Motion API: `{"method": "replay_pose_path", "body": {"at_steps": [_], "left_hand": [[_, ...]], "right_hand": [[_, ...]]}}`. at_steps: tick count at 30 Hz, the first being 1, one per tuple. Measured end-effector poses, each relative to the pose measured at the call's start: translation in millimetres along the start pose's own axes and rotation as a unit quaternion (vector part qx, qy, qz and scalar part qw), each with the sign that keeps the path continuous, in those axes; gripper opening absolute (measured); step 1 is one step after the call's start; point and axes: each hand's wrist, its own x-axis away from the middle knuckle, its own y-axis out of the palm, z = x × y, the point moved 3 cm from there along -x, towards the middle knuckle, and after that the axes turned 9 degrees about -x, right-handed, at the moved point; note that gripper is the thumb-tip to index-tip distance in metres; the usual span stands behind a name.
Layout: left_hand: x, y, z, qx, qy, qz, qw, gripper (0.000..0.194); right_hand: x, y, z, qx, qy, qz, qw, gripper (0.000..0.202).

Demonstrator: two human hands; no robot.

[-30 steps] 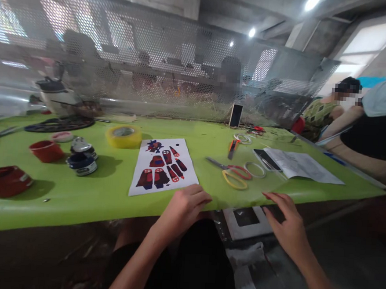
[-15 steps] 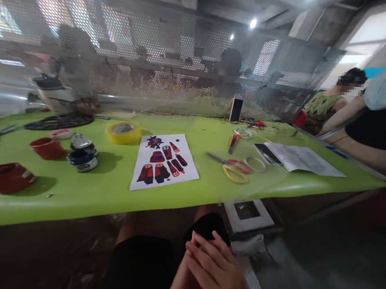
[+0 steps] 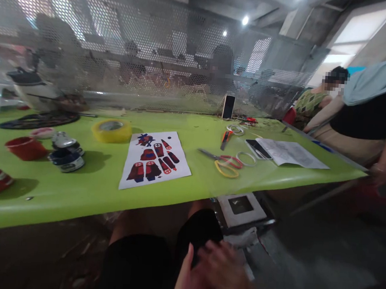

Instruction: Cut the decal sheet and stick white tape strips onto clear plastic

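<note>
bright window (image 3: 361, 29), ceiling lamps (image 3: 245, 20); dim floor (image 3: 287, 252); fingers (image 3: 221, 262) motion-blurred

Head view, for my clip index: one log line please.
hands close together, blurred; printed sheet on green table; scissors right of sheet

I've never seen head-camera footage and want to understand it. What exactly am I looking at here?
No machine here: a person, filmed by one camera worn on their head, looking forward and down. Their bare left hand and blurred bare right hand are close together by the black-clothed lap, below the near edge of the bright green table. Blur hides whether they touch, and no object can be made out in the hands. On the table lie a white paper sheet printed with dark and red shapes, metal scissors with red and yellow handles, a wide yellow tape roll and an orange-handled knife. Further left are two round red pots; a dark-screened phone stands upright at the back.
</note>
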Motion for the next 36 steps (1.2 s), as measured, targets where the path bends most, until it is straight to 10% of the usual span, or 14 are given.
{"method": "replay_pose_path", "body": {"at_steps": [4,5,7,9,14,20,23,26,30,32,36], "left_hand": [[20,13.1,39,-0.182,0.116,-0.040,0.976,0.078],[25,17.6,60,-0.338,0.221,-0.003,0.915,0.061],[26,33.5,100,-0.594,0.411,0.080,0.687,0.023],[8,49.4,128,-0.728,0.474,0.125,0.480,0.026],[-46,59.0,148,-0.865,0.398,0.182,0.245,0.050],[-45,51.3,141,-0.865,0.417,0.193,0.201,0.045],[-45,51.0,141,-0.862,0.420,0.196,0.205,0.046],[-45,50.3,141,-0.860,0.426,0.199,0.200,0.045],[-44,48.6,142,-0.866,0.424,0.186,0.188,0.045],[-43,48.7,143,-0.863,0.430,0.186,0.187,0.045],[-44,50.1,143,-0.855,0.446,0.190,0.186,0.044]], "right_hand": [[-5,-62,40,0.108,0.114,0.221,0.963,0.037],[-12,-78,45,0.126,0.122,0.268,0.947,0.036],[-33,-96,45,0.125,0.117,0.306,0.937,0.042],[-64,-86,34,0.133,0.053,0.207,0.968,0.055],[-101,-32,34,0.168,-0.013,-0.054,0.984,0.079],[-42,-111,131,0.250,0.123,0.016,0.960,0.057],[-27,-147,136,0.301,0.200,0.128,0.924,0.055],[-47,-117,80,0.240,0.136,0.147,0.950,0.064],[-77,-42,26,0.139,-0.003,-0.047,0.989,0.065],[-71,-40,45,0.149,-0.004,-0.046,0.988,0.049],[-33,-106,121,0.131,0.100,0.114,0.980,0.022]]}}
